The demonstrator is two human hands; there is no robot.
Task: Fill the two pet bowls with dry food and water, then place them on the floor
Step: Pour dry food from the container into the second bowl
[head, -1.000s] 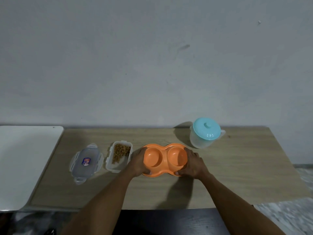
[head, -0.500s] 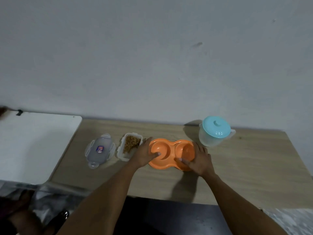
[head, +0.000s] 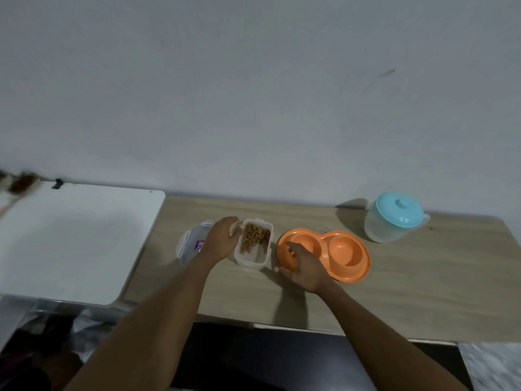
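Here, one double bowl (head: 338, 253), one food tub (head: 255, 244), one lid (head: 189, 244), one jug (head: 393, 217); left hand (head: 222, 240) grips the tub's edge, right hand (head: 304, 268) rests spread on the bowl's rim; bare table (head: 437, 277) rightward.

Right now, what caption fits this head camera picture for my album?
Left hand reaches the open kibble tub, right hand rests on the empty orange double bowl.

Both hands (head: 222, 241) (head: 303, 266) forward — fingers loose

wood table (head: 423, 292), bowls (head: 346, 255), tub (head: 253, 246), lid (head: 189, 244), jug (head: 394, 218)
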